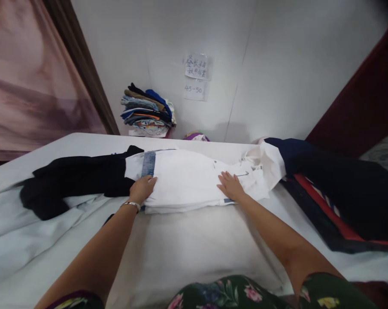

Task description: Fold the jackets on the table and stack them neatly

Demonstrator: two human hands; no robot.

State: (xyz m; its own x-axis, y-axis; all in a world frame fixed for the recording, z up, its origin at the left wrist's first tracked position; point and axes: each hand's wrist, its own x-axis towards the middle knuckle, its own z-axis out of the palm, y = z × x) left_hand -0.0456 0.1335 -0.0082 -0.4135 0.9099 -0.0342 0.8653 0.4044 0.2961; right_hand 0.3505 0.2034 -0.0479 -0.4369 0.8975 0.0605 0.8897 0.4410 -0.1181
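Note:
A white hooded jacket lies lengthwise across the table in front of me, its sides folded in and its hood at the right end. A faded denim-blue band shows near its left end. My left hand is at that end, fingers curled together on the cloth beside the band. Flat on the upper part of the jacket, below the hood, rests my right hand with its fingers spread. Under the jacket's left end, or right against it, is a black garment.
Dark and red clothes are piled at the right of the white table. Beyond its far edge stands a stack of folded clothes. Handwritten paper signs hang on the wall. A pink curtain hangs at the left.

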